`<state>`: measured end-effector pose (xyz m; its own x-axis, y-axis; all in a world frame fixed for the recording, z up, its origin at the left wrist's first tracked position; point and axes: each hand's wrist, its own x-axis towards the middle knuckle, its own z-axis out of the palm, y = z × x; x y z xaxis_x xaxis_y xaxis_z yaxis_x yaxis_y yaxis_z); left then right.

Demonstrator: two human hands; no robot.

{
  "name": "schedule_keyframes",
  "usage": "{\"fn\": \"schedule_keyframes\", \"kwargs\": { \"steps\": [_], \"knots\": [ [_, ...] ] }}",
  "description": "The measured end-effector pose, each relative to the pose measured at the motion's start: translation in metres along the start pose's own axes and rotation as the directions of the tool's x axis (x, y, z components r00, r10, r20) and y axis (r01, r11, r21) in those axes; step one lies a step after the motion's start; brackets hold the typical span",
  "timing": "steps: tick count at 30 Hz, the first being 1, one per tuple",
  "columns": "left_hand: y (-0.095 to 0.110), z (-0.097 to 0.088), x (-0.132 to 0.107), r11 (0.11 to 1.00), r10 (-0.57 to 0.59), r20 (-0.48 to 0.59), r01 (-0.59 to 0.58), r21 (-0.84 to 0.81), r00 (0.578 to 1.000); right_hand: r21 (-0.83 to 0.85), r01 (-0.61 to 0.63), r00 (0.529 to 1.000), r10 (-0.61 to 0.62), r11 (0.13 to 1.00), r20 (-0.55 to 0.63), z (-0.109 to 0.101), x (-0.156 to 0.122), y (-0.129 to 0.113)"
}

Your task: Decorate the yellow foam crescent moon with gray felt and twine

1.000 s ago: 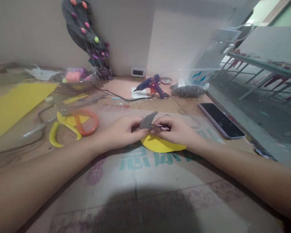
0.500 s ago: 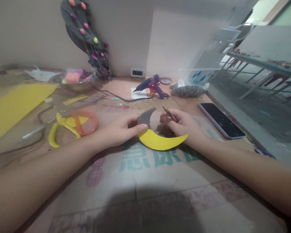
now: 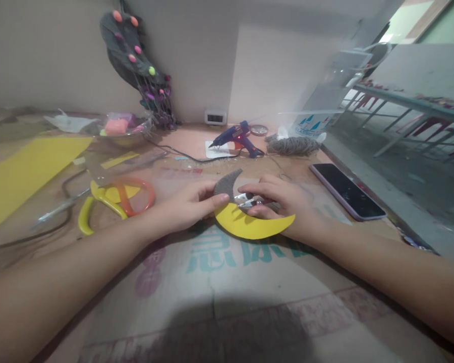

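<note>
My left hand (image 3: 202, 201) pinches a crescent moon (image 3: 255, 226) between thumb and fingers. Its lower part is bare yellow; the upper tip is covered in grey yarn (image 3: 227, 185). In my right hand (image 3: 278, 194) is a pair of small thread snips (image 3: 245, 200), partly hidden by the fingers. Their two blades stand apart and point left, at the crescent's inner edge, close to where the yarn covering ends. Whether the blades touch the yarn I cannot tell.
Scissors with yellow and orange handles (image 3: 115, 199) lie left, by a yellow sheet (image 3: 34, 171). At the back are a blue glue gun (image 3: 232, 136), a grey yarn skein (image 3: 293, 145), a small clock (image 3: 215, 117) and a decorated grey crescent (image 3: 123, 50). A phone (image 3: 348, 191) lies right.
My right hand has turned the snips from pointing up and away to pointing left, bringing the blades to the crescent's inner edge. My left hand keeps its hold.
</note>
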<state>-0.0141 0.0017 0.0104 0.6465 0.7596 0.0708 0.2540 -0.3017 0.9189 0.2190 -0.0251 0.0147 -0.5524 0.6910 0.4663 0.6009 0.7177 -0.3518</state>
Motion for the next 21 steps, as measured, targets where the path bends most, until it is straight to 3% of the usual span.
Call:
{"fn": "schedule_keyframes", "kwargs": {
  "steps": [21],
  "knots": [
    [-0.0055, 0.0004, -0.0013, 1.000, -0.012, -0.012, 0.012, -0.013, 1.000, -0.198, 0.131, 0.991, -0.130, 0.971, 0.015, 0.0026, 0.0030, 0.0072]
  ]
}}
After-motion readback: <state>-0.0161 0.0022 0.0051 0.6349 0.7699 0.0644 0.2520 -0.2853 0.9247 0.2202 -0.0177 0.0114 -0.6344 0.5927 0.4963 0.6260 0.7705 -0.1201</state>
